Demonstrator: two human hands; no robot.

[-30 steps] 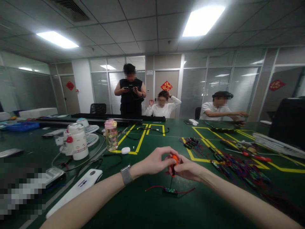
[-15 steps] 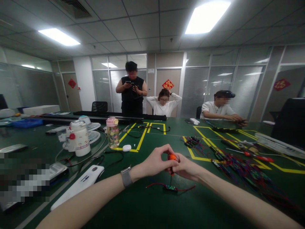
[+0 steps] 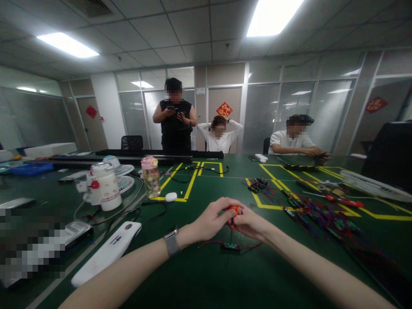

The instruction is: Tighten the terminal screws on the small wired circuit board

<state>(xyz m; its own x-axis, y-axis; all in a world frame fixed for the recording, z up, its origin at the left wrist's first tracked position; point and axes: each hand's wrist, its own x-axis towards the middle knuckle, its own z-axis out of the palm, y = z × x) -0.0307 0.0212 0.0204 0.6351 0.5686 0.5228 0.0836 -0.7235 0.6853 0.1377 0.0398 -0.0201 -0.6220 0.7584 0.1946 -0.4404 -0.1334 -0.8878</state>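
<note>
An orange-handled screwdriver stands upright between my two hands, its thin shaft pointing down. My left hand, with a watch on the wrist, has its fingers closed on the top of the handle. Lower on the handle, my right hand is closed around it as well. Right under the shaft lies a small green circuit board with red and dark wires running out at both ends. The tip appears to meet the board, though the exact contact is too small to make out.
Many wired circuit boards lie in a heap on the right, near a red-handled screwdriver. To the left are a white power bank-like slab, a white jug and a pink-lided bottle. Several people are across the table.
My left fingers have closed down further over the screwdriver handle, hiding more of it. The view has shifted slightly; the circuit board stays beneath the shaft.
</note>
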